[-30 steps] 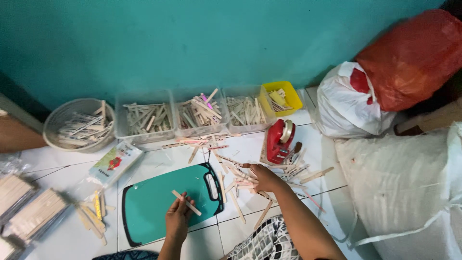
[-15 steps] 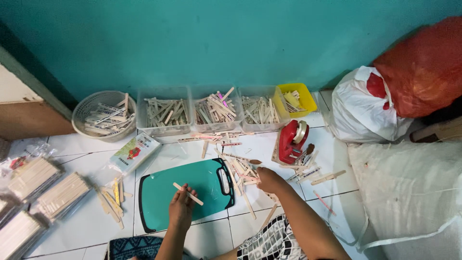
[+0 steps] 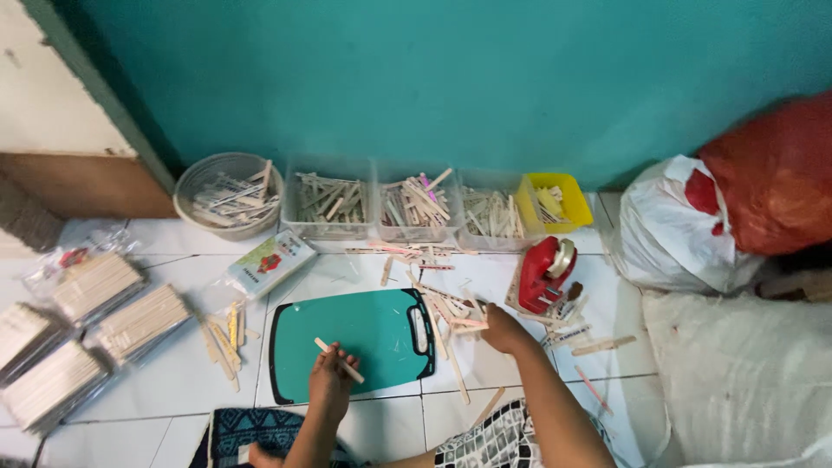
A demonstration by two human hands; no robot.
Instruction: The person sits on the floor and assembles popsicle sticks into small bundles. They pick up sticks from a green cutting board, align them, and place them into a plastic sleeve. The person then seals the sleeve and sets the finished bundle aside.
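My left hand (image 3: 328, 380) holds a flat wooden stick (image 3: 338, 360) over the teal cutting board (image 3: 373, 334) on the white tiled floor. My right hand (image 3: 501, 329) rests on a loose heap of wooden sticks (image 3: 451, 308) just right of the board, its fingers curled over some of them. A red tape dispenser (image 3: 543, 275) stands just beyond that hand.
Along the teal wall stand a round bowl (image 3: 227, 194), three clear trays (image 3: 414, 206) and a yellow tub (image 3: 551, 201), all with sticks. Bagged stick bundles (image 3: 91, 316) lie at left. White bag (image 3: 672, 227), red bag (image 3: 771, 173) and a sack at right.
The view has swung left, so everything sits further right in frame. My left hand keeps the stick over the board; my right hand stays on the heap.
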